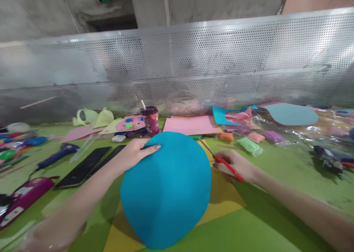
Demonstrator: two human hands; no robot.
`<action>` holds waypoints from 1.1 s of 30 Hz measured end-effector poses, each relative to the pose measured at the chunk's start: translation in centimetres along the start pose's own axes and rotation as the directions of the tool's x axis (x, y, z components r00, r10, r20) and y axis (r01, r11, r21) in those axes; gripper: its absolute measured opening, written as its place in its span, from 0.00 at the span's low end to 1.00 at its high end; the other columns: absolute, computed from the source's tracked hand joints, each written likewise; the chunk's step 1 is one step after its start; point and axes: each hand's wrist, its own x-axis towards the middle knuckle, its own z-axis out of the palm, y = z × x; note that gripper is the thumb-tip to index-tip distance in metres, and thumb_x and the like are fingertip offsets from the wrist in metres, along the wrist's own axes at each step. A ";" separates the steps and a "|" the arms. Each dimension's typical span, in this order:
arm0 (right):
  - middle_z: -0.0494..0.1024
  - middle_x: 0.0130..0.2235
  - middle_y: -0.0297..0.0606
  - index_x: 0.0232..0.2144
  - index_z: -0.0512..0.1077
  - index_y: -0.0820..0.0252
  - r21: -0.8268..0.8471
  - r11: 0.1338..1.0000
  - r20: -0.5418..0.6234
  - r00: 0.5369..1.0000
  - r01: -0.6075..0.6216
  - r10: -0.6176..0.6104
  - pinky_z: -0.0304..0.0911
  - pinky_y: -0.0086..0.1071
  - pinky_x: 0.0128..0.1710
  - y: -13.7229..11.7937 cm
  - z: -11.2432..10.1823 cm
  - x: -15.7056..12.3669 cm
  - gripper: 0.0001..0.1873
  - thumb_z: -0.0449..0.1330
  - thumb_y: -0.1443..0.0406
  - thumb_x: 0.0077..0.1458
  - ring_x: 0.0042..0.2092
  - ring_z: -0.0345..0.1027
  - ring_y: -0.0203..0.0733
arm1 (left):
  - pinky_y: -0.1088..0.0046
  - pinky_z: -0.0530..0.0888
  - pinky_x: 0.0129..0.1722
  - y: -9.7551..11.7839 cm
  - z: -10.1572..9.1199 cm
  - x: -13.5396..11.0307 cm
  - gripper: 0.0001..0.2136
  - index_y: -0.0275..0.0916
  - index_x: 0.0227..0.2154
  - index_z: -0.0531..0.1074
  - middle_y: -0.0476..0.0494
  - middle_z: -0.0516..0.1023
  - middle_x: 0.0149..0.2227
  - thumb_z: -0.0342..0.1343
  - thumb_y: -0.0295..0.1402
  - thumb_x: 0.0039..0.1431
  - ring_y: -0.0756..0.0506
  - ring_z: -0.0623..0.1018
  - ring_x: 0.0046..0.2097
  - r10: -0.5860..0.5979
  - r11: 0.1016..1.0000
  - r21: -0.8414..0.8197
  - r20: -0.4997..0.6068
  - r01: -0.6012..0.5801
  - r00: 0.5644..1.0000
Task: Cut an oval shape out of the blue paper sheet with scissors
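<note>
A large rounded sheet of blue paper (168, 193) fills the middle of the view. My left hand (139, 151) pinches its upper left edge, thumb on top and fingers hidden behind. Behind the blue sheet lies a yellow sheet of paper (225, 198), partly covered by it. My right hand (236, 164) is closed round the red handles of a pair of scissors (227, 167). The scissors' metal blades point up and left, close to the upper right edge of the blue paper. Whether the blades touch either sheet I cannot tell.
A stack of pink paper (192, 125) and a lidded cup with a straw (151, 120) stand behind. Bagged clay packs (250, 145) lie to the right. Phones (84, 167), a glue gun (58, 155) and a magenta power strip (27, 198) lie left. A perforated metal panel (177, 67) borders the table.
</note>
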 end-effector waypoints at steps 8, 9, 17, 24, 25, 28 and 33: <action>0.62 0.14 0.27 0.20 0.56 0.60 0.005 1.000 0.012 1.000 -0.006 0.006 0.55 0.23 0.15 -0.3 0.2 -0.3 0.10 0.50 0.62 0.50 0.16 0.60 0.32 | 0.68 0.75 0.35 0.0 0.1 0.0 0.19 0.43 0.46 0.69 0.46 0.79 0.37 0.55 0.42 0.50 0.42 0.78 0.36 0.017 1.000 -0.014 -0.034 -0.017 0.999; 0.62 0.14 0.27 0.20 0.56 0.60 0.001 1.000 0.005 1.000 -0.013 0.013 0.55 0.23 0.15 -0.4 0.3 -0.3 0.10 0.50 0.62 0.50 0.16 0.60 0.31 | 0.68 0.75 0.35 0.0 0.1 0.0 0.19 0.43 0.46 0.69 0.46 0.79 0.37 0.55 0.42 0.50 0.42 0.78 0.36 0.019 1.000 -0.015 -0.034 -0.019 0.999; 0.63 0.15 0.28 0.21 0.57 0.60 0.022 1.000 -0.019 1.000 -0.007 0.007 0.54 0.23 0.15 -0.5 0.4 -0.3 0.10 0.50 0.62 0.50 0.16 0.59 0.31 | 0.65 0.75 0.36 0.0 0.1 0.1 0.20 0.43 0.47 0.68 0.44 0.77 0.42 0.55 0.42 0.51 0.41 0.78 0.37 0.028 0.999 -0.042 -0.045 -0.030 0.999; 0.64 0.15 0.29 0.22 0.57 0.60 0.005 1.000 -0.022 0.999 -0.029 0.029 0.54 0.24 0.15 -0.7 0.4 -0.4 0.09 0.50 0.62 0.50 0.16 0.60 0.32 | 0.65 0.74 0.38 -0.1 0.0 0.2 0.21 0.44 0.48 0.67 0.45 0.75 0.45 0.54 0.42 0.51 0.40 0.77 0.40 0.036 0.998 -0.040 -0.059 -0.039 0.998; 0.64 0.15 0.29 0.22 0.57 0.60 0.005 1.000 -0.019 0.999 -0.028 0.028 0.54 0.24 0.15 -0.7 0.4 -0.4 0.09 0.49 0.63 0.50 0.16 0.60 0.32 | 0.65 0.74 0.38 -0.1 0.0 0.2 0.21 0.45 0.49 0.67 0.45 0.75 0.46 0.54 0.42 0.51 0.40 0.77 0.41 0.038 0.999 -0.036 -0.058 -0.040 0.998; 0.64 0.15 0.29 0.22 0.58 0.60 0.002 1.000 -0.026 0.999 -0.025 0.025 0.54 0.24 0.15 -0.6 0.5 -0.3 0.09 0.49 0.62 0.50 0.16 0.60 0.32 | 0.65 0.74 0.39 0.0 0.1 0.2 0.21 0.45 0.49 0.66 0.45 0.74 0.46 0.54 0.43 0.51 0.40 0.77 0.40 0.040 0.998 -0.045 -0.049 -0.042 0.998; 0.66 0.16 0.30 0.23 0.59 0.60 0.009 1.000 -0.027 0.999 -0.025 0.025 0.54 0.24 0.15 -0.4 0.6 -0.3 0.10 0.49 0.61 0.50 0.17 0.61 0.33 | 0.65 0.74 0.38 0.0 0.2 0.1 0.21 0.44 0.48 0.67 0.45 0.76 0.44 0.55 0.42 0.50 0.41 0.77 0.38 0.040 0.998 -0.050 -0.061 -0.043 0.997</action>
